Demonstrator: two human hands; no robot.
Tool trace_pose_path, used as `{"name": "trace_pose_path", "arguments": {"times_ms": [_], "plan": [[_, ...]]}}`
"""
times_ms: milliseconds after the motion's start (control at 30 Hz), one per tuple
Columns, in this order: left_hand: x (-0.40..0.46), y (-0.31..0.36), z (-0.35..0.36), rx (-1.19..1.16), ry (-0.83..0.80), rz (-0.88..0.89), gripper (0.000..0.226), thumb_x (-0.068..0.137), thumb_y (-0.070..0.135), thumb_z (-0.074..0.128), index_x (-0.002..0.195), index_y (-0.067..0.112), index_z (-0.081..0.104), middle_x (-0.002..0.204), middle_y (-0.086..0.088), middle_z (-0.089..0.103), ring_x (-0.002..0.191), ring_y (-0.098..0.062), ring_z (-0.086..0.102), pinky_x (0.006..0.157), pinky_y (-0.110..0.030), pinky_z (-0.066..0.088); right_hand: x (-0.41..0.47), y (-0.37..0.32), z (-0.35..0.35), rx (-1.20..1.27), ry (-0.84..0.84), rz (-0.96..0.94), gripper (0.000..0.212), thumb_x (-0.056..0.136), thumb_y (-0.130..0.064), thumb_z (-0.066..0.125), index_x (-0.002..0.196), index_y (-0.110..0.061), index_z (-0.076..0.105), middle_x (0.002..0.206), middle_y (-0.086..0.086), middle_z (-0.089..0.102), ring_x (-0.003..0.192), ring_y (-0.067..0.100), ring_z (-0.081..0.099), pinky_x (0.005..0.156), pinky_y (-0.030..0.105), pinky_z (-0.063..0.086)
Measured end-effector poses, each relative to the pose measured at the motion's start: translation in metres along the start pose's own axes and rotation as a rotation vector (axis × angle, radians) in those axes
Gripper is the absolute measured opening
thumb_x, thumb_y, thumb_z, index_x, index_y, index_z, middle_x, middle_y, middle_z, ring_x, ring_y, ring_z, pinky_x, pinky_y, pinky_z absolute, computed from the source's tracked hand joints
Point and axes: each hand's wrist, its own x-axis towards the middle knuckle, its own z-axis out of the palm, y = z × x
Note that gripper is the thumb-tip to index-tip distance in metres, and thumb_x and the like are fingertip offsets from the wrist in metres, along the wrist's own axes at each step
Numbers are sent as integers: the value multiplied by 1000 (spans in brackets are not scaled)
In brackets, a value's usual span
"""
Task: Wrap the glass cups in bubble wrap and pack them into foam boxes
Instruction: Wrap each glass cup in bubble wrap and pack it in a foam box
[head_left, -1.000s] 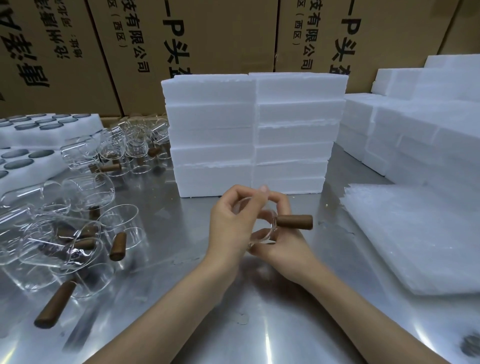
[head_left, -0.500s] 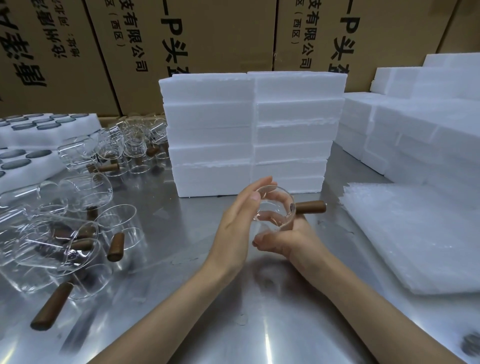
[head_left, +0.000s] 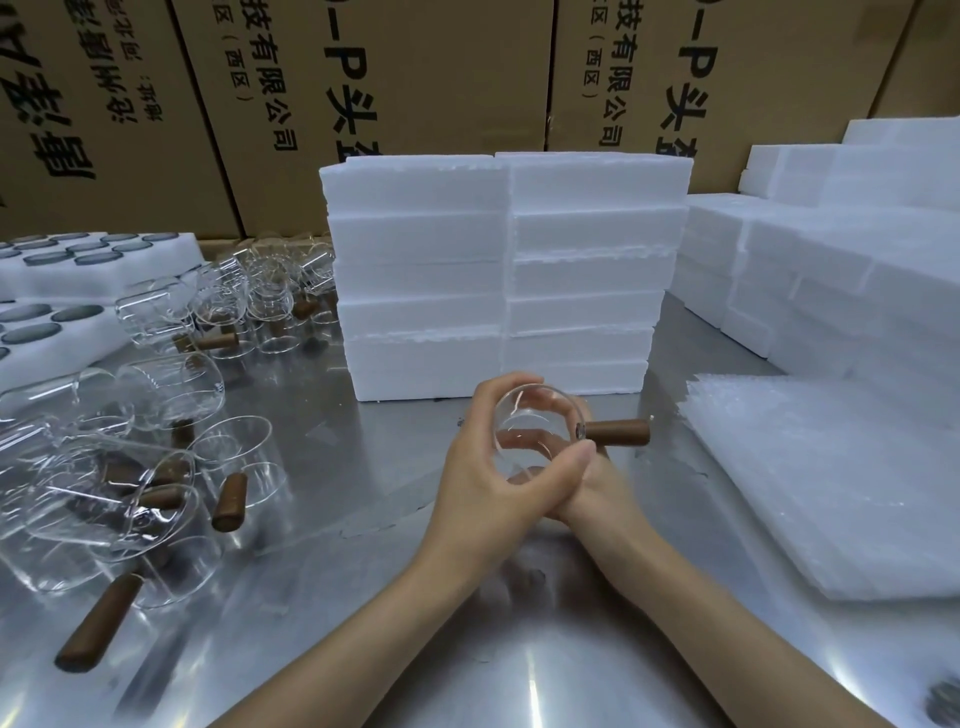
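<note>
The left hand (head_left: 483, 467), flat half a second ago, now curls around the clear glass cup with one brown wooden handle (head_left: 540, 423); the right hand (head_left: 587, 475) grips it underneath, before two stacks of white foam boxes (head_left: 498, 275).

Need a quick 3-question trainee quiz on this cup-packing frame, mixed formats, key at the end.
1. True or false: the held cup is already wrapped.
2. Its wooden handle points toward: A) the loose cups B) the bubble wrap sheets C) the cardboard boxes
3. Fill in: directly behind the hands stand two stacks of foam ____.

Key: 1 false; 2 B; 3 boxes. The left hand and right hand both hold the cup.
</note>
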Motion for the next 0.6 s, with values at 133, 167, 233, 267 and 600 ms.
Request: {"name": "trace_pose_path", "arguments": {"times_ms": [133,167,233,267,600], "plan": [[-2,1,3,-22,42,-18,64,59,40,79,113,24,49,104,18,66,108,-4,60,92,-18,45,-1,0,1,-128,16,-48,46,80,3,64,116,-19,47,89,-8,68,82,1,67,72,23,55],[-2,0,3,-14,41,-28,69,57,44,77,117,26,46,107,20,65,111,-3,58,94,-20,45,-1,-1,1,-149,0,-51,46,82,3,62,120,-16,46,89,-9,67,77,-1,66,67,19,54],[-4,-1,3,6,48,-25,77,57,47,77,123,31,40,118,17,60,117,-5,55,98,-22,44,-2,-3,1,-136,-20,-64,47,83,2,63,121,-17,44,93,-8,67,61,0,64,58,14,49],[-5,-2,4,11,56,-17,79,58,47,77,125,34,38,124,15,57,120,-6,53,98,-21,44,-2,-3,1,-106,-12,-68,48,81,1,64,118,-20,43,94,-6,68,55,3,61,56,15,48],[-4,1,13,-329,276,-256,66,62,50,83,119,35,53,104,17,68,103,2,62,81,-22,54,-3,9,10,-186,41,-252,54,69,-23,70,110,-33,37,97,-19,67,81,2,68,61,16,51]]}}
